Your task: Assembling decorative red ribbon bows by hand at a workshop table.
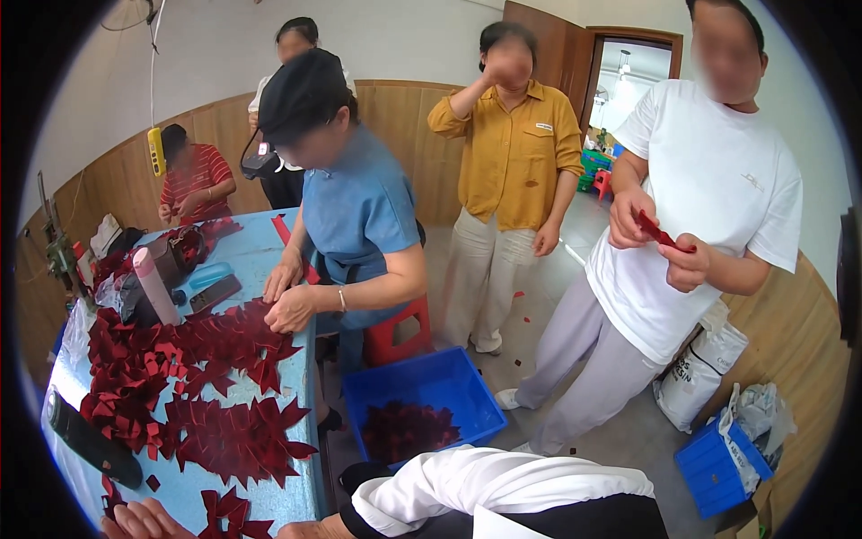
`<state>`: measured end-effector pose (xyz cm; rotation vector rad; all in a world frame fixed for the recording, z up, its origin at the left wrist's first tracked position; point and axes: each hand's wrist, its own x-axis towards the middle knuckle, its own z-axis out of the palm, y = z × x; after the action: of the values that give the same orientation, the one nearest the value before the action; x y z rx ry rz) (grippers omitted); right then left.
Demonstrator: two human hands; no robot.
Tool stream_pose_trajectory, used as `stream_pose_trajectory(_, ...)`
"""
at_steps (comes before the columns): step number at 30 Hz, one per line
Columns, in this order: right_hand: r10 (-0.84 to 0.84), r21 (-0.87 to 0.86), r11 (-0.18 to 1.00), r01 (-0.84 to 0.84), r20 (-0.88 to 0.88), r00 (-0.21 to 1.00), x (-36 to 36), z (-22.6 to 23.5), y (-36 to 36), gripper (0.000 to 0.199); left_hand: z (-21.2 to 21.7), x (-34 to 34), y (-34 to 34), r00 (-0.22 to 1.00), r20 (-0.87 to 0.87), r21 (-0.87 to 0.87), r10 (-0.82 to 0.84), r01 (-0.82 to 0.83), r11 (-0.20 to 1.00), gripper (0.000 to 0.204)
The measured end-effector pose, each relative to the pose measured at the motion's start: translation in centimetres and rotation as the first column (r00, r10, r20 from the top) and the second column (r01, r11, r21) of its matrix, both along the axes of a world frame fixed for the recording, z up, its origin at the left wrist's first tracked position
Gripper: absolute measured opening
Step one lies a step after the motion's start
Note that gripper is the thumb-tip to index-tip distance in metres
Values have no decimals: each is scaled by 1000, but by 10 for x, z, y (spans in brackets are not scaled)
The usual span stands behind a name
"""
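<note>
At the bottom left, my left hand (148, 521) is over the light blue table (153, 490). Its fingers are curled, and whatever may be in them is hidden. The lower edge cuts off most of my right hand (310, 530), so its fingers do not show. A dark red ribbon bow (224, 514) lies between my hands. Just beyond my left hand is a small red square piece (153, 483). Rows of dark red bows (238, 436) spread farther up the table, beside a heap of red ribbon pieces (121, 386).
A dark bottle (90, 440) leans at the left, near a pink bottle (154, 286) and a phone (215, 293). A co-worker in blue (355, 198) handles bows. A blue crate (476, 386) holds red pieces. A person in white (700, 207) holds a red ribbon piece.
</note>
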<state>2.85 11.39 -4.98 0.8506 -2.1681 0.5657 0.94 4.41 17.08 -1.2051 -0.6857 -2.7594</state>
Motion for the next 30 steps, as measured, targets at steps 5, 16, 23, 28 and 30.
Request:
stream_pose_trajectory(5,32,-53,998,-31,12,999,-5,-5,-1,12,4,3,19,983,125,-32,133,-130,991,7)
stream_pose_trajectory(16,91,-103,990,-93,-30,995,-3,-10,6,10,-18,-35,11,840,-539,-120,-63,-3,993,23)
stream_pose_trajectory(23,12,-94,996,-9,32,999,2,-1,1,13,-10,-11,-5,933,-360,-77,-13,-16,997,22)
stream_pose_trajectory(28,-36,-49,998,40,63,997,-2,4,-5,16,12,12,-26,994,89,-90,63,-55,994,29)
stream_pose_trajectory(30,-34,-36,999,37,80,996,-3,4,-8,16,6,0,-35,1000,24,-31,-6,7,1000,32)
